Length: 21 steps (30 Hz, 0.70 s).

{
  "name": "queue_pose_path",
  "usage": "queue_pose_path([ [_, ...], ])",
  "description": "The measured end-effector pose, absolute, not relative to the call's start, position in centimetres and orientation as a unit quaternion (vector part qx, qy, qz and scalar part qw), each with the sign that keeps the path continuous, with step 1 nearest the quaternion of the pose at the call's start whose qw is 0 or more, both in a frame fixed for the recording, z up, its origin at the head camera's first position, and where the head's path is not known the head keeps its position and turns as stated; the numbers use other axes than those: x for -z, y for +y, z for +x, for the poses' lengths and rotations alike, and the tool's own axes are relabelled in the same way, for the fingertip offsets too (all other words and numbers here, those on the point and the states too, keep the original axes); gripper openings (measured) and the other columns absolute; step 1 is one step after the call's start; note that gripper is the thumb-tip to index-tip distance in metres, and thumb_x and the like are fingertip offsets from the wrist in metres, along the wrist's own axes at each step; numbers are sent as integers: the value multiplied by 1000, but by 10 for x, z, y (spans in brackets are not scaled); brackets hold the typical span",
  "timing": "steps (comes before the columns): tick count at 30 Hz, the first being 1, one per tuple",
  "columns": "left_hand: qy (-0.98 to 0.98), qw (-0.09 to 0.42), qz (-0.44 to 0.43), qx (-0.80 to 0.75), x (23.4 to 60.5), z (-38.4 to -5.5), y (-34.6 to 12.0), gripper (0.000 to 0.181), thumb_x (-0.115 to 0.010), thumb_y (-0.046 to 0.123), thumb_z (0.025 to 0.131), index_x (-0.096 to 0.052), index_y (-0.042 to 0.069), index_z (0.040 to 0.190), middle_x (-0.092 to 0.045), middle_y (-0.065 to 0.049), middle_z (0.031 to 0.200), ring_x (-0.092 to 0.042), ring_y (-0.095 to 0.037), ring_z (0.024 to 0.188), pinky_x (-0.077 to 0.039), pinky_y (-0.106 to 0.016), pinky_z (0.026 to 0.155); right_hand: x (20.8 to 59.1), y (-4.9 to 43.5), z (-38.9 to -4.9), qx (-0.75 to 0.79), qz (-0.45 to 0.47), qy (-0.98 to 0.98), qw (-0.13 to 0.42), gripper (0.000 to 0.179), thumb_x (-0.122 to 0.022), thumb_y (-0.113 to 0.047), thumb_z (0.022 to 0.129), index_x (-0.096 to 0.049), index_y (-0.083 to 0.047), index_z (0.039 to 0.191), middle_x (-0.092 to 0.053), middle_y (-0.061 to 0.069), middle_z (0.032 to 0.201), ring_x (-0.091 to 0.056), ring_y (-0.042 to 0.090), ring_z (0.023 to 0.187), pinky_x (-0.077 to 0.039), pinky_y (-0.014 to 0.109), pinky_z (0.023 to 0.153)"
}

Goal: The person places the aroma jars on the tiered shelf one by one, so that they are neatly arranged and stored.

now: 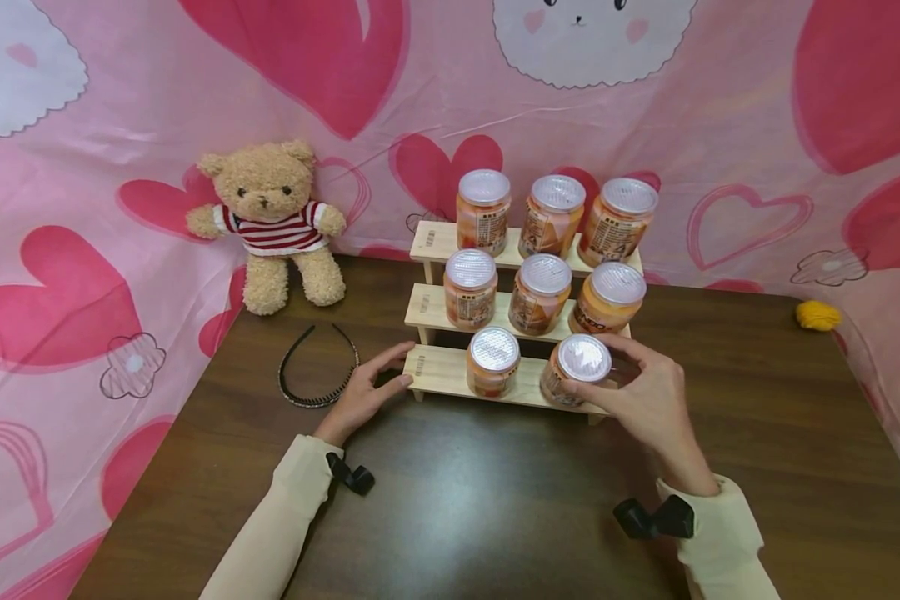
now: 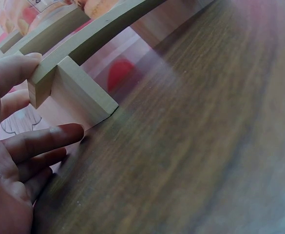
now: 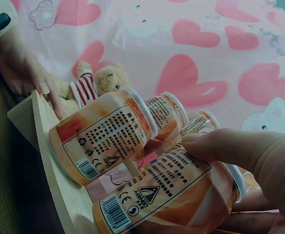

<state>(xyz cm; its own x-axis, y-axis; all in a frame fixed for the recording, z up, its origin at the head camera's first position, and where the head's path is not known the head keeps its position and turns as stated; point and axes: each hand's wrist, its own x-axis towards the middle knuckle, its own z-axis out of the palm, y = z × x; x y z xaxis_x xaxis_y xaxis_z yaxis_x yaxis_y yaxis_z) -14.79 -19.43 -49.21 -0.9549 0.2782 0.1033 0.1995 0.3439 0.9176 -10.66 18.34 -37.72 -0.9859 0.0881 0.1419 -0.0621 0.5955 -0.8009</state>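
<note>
My right hand [image 1: 648, 392] grips an orange-and-pink jar [image 3: 166, 195] with a clear lid, thumb at the near side and fingers behind. The jar stands near the right end of the bottom step of a three-step wooden rack [image 1: 438, 371]. To its left on that step stands another jar [image 1: 492, 362]. My left hand [image 1: 367, 392] touches the left end of the bottom step. In the left wrist view, one fingertip [image 2: 32, 57] rests on the step's top corner, while the lower fingers hang loosely beside the rack's leg [image 2: 81, 92].
Three jars [image 1: 544, 287] stand on the middle step and three more jars [image 1: 552, 217] on the top step. A black headband [image 1: 311, 400] lies left of the rack. Behind it sits a teddy bear [image 1: 270, 221]. A yellow bundle [image 1: 818, 316] lies far right, near the pink cloth backdrop.
</note>
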Motion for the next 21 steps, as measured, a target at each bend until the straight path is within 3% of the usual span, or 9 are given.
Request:
queue_pose_path([
  [14, 820, 50, 131, -555, 488, -146, -192, 53, -65, 14, 97, -50, 15, 148, -64, -15, 134, -57, -18, 122, -38, -48, 108, 385, 177, -111, -453, -2, -888, 80, 63, -95, -33, 65, -72, -11, 119, -75, 13, 111, -60, -9, 84, -49, 10, 70],
  [21, 817, 41, 138, -559, 491, -147, -194, 52, -67, 18, 97, -53, 22, 147, -67, -11, 131, -58, -18, 121, -39, -48, 107, 389, 175, -113, -445, -4, -891, 84, 64, -96, -34, 65, -73, -11, 119, -75, 11, 112, -60, 0, 92, -47, 10, 74],
])
